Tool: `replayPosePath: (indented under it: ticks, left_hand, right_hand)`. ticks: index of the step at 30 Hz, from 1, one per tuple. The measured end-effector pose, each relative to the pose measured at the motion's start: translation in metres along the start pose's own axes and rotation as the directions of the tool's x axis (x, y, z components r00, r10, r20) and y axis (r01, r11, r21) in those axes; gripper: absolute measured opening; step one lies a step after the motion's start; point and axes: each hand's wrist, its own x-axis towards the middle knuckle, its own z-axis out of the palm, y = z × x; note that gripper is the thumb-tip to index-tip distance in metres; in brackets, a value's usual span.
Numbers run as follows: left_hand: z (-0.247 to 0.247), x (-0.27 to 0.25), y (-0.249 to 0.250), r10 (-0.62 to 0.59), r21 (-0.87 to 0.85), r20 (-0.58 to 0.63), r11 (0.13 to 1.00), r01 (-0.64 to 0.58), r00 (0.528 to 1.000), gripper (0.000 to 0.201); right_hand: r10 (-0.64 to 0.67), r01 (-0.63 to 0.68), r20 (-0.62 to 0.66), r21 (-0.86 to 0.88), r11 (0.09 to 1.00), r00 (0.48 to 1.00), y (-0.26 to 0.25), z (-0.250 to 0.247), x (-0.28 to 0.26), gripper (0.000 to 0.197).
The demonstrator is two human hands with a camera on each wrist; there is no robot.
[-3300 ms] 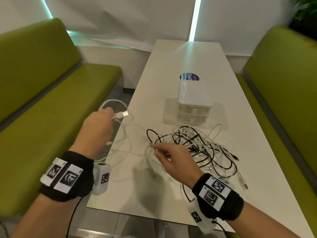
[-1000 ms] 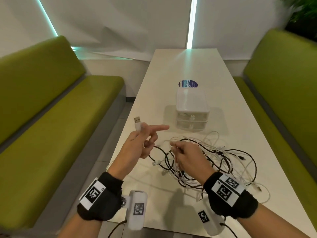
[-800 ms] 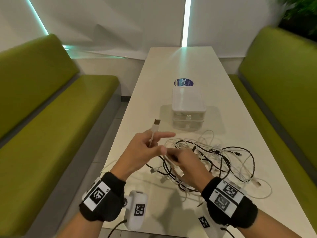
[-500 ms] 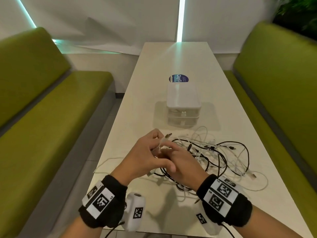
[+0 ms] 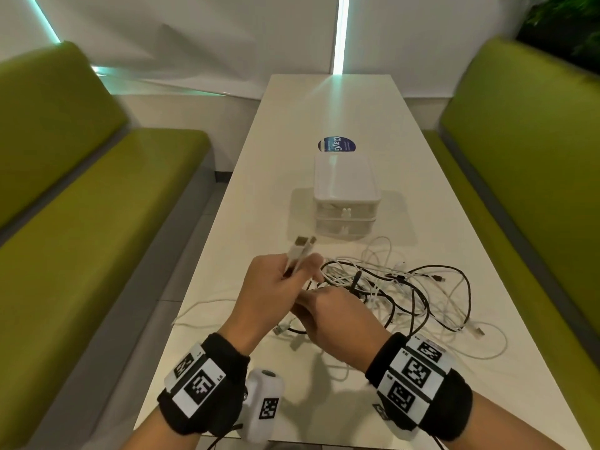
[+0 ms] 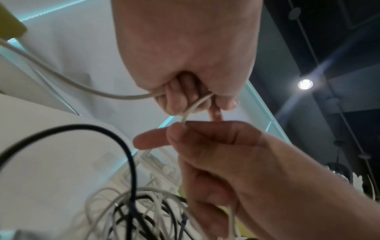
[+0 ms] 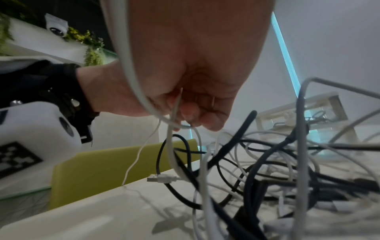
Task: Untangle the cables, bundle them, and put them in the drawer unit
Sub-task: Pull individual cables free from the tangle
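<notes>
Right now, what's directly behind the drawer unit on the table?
A round blue sticker lies flat on the table just behind the drawer unit. Its near edge is hidden by the unit's top.

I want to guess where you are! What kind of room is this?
Probably a booth in an office lounge or café: two green benches face each other across a long white table, and there are leafy plants behind.

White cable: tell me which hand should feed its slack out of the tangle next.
Right. The right hand already pinches the white cable beside the tangle; the left hand grips its plug ends.
</notes>
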Motion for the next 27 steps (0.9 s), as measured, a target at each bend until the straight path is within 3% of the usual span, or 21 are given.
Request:
replayPosePath:
  ticks: [2, 4, 6, 8, 10, 13, 17, 22, 25, 27]
  left_hand:
    - [-0.001, 0.002, -0.001, -0.029, -0.078, 0.018, 0.997, 0.03, 0.999, 0.048]
    - [-0.005, 0.006, -0.003, -0.04, -0.156, 0.023, 0.987, 0.043, 0.999, 0.056]
    - [-0.01, 0.011, -0.002, -0.058, -0.228, 0.033, 0.972, 0.064, 0.998, 0.065]
    - [-0.015, 0.013, 0.005, -0.095, -0.316, 0.077, 0.942, 0.114, 0.993, 0.072]
    - [-0.017, 0.012, 0.011, -0.137, -0.464, 0.093, 0.871, 0.164, 0.986, 0.066]
    - [-0.026, 0.013, 0.012, -0.16, -0.636, 0.059, 0.755, 0.161, 0.985, 0.061]
    - [-0.045, 0.018, 0.015, -0.067, -0.511, -0.009, 0.858, 0.053, 0.998, 0.063]
    - [-0.075, 0.017, 0.033, 0.006, -0.415, -0.212, 0.905, -0.096, 0.977, 0.06]
    - [-0.091, 0.014, 0.039, 0.035, -0.273, -0.335, 0.953, -0.132, 0.941, 0.063]
    - [-0.091, 0.016, 0.032, 0.026, -0.184, -0.345, 0.978, -0.095, 0.938, 0.063]
  right_hand:
    - [0.022, -0.022, -0.006, 0.086, 0.996, 1.0, 0.002, 0.002, 0.0, 0.035]
    - [0.081, -0.068, -0.033, 0.279, 0.958, 0.996, 0.003, 0.001, 0.0, 0.023]
    - [0.198, -0.149, -0.028, 0.56, 0.815, 0.98, 0.002, -0.003, 0.0, 0.02]
    - [0.256, -0.181, 0.003, 0.715, 0.675, 0.967, 0.002, -0.009, 0.001, 0.023]
    - [0.241, -0.172, 0.002, 0.707, 0.686, 0.971, 0.005, -0.009, 0.002, 0.035]
    - [0.185, -0.163, 0.023, 0.593, 0.788, 0.982, 0.011, -0.005, 0.002, 0.049]
    - [0.103, -0.115, 0.052, 0.463, 0.879, 0.993, 0.015, -0.004, 0.003, 0.047]
    - [0.012, -0.017, 0.022, 0.276, 0.961, 1.0, 0.017, -0.019, 0.015, 0.041]
    - [-0.005, 0.002, 0.014, 0.215, 0.977, 1.0, 0.025, -0.02, 0.015, 0.039]
    - [-0.016, 0.015, 0.002, 0.219, 0.976, 1.0, 0.026, -0.015, 0.014, 0.041]
